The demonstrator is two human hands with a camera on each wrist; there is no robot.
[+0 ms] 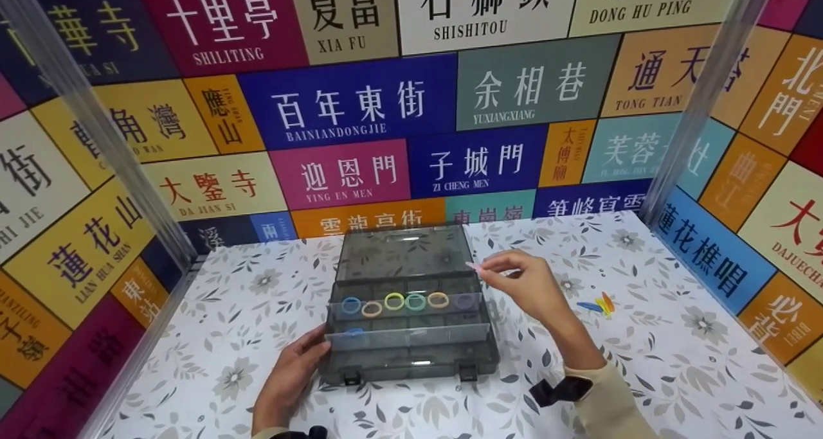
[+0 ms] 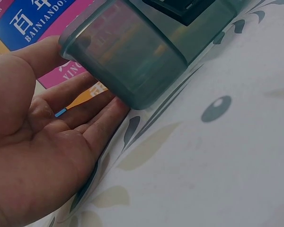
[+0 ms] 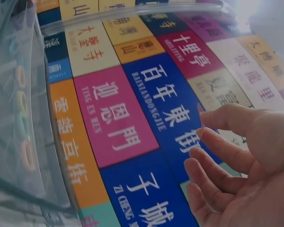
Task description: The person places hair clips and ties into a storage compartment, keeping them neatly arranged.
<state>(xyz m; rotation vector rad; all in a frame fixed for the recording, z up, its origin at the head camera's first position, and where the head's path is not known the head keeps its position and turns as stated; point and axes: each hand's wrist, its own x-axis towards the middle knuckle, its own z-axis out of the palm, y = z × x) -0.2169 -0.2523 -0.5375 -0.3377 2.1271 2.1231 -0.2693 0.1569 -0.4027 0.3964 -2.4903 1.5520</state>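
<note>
A smoky translucent storage box (image 1: 411,362) lies on the table with its lid (image 1: 404,256) raised. Coloured rings, among them a yellow ring (image 1: 394,301) and a green ring (image 1: 415,302), sit in a row of its compartments. A small blue piece (image 1: 353,333) shows in the row in front. My left hand (image 1: 294,369) grips the box's front left corner, thumb at the upper edge and fingers low on the side. Beside the lid's right edge, my right hand (image 1: 524,281) pinches a small, thin pink piece (image 1: 474,267) between thumb and index finger; its exact kind I cannot tell.
Several small blue, yellow and orange pieces (image 1: 601,304) lie together on the table, right of the box. A floral cloth (image 1: 244,336) covers the table. Walls with coloured name panels (image 1: 347,111) stand behind and at both sides, with clear corner posts (image 1: 681,105).
</note>
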